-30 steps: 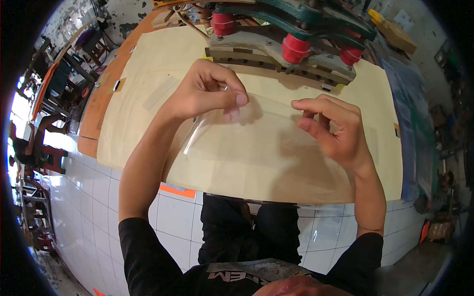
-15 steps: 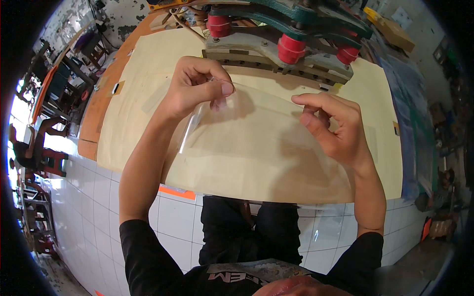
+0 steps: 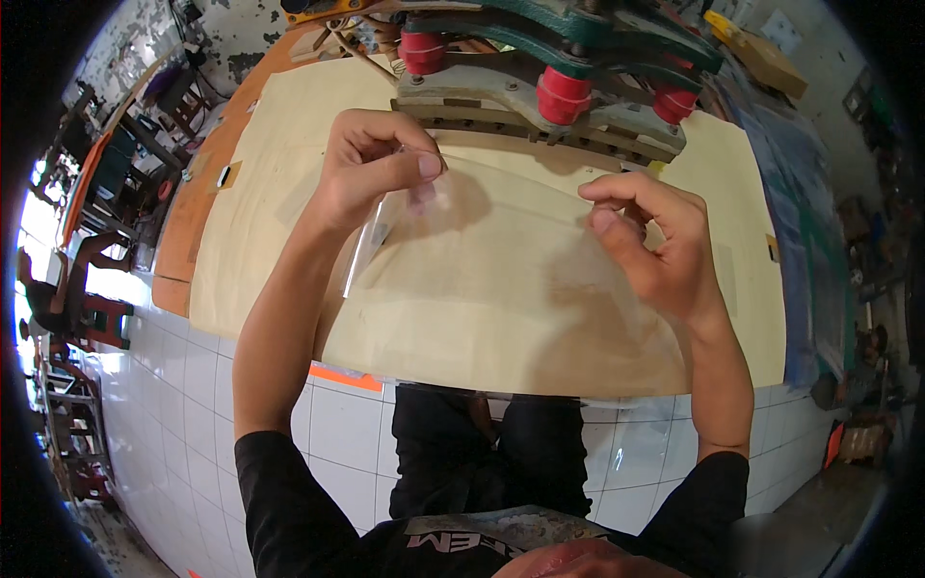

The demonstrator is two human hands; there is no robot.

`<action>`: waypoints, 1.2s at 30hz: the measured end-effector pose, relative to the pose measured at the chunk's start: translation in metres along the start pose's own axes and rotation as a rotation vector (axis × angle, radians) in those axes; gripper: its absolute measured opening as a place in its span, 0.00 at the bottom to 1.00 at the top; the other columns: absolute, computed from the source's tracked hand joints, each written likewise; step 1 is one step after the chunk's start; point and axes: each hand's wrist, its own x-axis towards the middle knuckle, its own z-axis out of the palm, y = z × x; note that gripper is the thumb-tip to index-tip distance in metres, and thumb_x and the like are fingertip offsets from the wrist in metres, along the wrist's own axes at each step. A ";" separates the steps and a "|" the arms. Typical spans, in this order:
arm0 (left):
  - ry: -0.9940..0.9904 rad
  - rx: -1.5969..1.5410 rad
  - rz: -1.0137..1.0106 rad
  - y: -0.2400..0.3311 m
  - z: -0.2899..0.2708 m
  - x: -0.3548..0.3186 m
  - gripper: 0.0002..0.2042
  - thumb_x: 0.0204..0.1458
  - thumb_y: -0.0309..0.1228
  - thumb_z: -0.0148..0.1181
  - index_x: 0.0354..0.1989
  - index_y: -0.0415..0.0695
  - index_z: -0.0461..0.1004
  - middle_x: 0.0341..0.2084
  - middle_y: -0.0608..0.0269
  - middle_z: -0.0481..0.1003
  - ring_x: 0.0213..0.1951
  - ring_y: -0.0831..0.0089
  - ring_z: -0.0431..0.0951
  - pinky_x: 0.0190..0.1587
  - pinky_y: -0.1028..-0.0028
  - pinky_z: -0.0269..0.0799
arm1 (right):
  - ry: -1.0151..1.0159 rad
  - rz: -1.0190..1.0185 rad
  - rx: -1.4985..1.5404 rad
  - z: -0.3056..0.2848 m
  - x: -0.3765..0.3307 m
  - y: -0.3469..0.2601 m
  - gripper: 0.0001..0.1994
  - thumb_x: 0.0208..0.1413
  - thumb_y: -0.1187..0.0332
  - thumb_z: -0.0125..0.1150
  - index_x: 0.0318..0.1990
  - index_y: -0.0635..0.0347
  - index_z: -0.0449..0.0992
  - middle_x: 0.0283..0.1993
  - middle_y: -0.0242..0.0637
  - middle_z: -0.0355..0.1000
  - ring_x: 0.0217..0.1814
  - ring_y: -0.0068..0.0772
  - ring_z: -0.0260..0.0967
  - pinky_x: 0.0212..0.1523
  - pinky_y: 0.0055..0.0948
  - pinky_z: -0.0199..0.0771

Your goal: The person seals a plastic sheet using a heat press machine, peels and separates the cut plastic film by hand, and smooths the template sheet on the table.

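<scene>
A clear plastic sheet (image 3: pixel 462 279), thin and glossy, is spread between my two hands above a pale yellow board. My left hand (image 3: pixel 366 173) pinches its far left corner between thumb and fingers, and the sheet's left side curls and catches the light below that hand. At the far right corner, my right hand (image 3: pixel 660 241) is closed on the sheet with thumb and index finger. The sheet's near part hangs down past the board's front edge, close to my legs.
A heavy green press (image 3: pixel 540 48) with red cylinders (image 3: pixel 564 94) and a grey metal base stands just beyond my hands. The yellow board (image 3: pixel 255 260) covers a brown wooden table (image 3: pixel 178 260). Blue-grey plastic sheeting (image 3: pixel 814 289) lies along the right side.
My left hand has shifted slightly left, and my right fingertips slightly right and away from me. The gap between them is a little wider, both still on the sheet.
</scene>
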 end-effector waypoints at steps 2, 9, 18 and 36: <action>0.028 0.053 -0.016 0.000 -0.002 -0.001 0.04 0.44 0.23 0.62 0.23 0.36 0.77 0.19 0.58 0.77 0.16 0.79 0.72 0.15 0.79 0.64 | 0.017 0.000 0.024 0.001 -0.001 0.000 0.09 0.51 0.76 0.58 0.40 0.61 0.78 0.25 0.30 0.73 0.17 0.14 0.56 0.19 0.19 0.55; 0.059 0.094 0.015 0.002 -0.007 0.000 0.05 0.42 0.27 0.62 0.21 0.38 0.77 0.18 0.61 0.76 0.15 0.82 0.69 0.14 0.82 0.58 | 0.021 -0.005 0.037 -0.001 0.001 -0.001 0.09 0.50 0.77 0.58 0.40 0.61 0.78 0.25 0.30 0.73 0.17 0.14 0.57 0.19 0.18 0.56; 0.084 0.068 0.023 -0.001 -0.010 -0.001 0.05 0.43 0.28 0.62 0.22 0.39 0.76 0.16 0.65 0.73 0.14 0.83 0.68 0.14 0.82 0.55 | 0.037 0.014 -0.004 0.000 0.000 0.000 0.10 0.51 0.75 0.60 0.41 0.60 0.79 0.26 0.30 0.73 0.18 0.14 0.57 0.20 0.18 0.57; 0.292 -0.020 0.189 0.007 -0.007 0.001 0.06 0.36 0.27 0.51 0.17 0.40 0.60 0.13 0.66 0.56 0.18 0.76 0.53 0.23 0.74 0.49 | 0.063 0.019 0.019 -0.004 0.000 0.001 0.09 0.48 0.77 0.59 0.38 0.61 0.79 0.26 0.30 0.73 0.18 0.13 0.56 0.20 0.18 0.57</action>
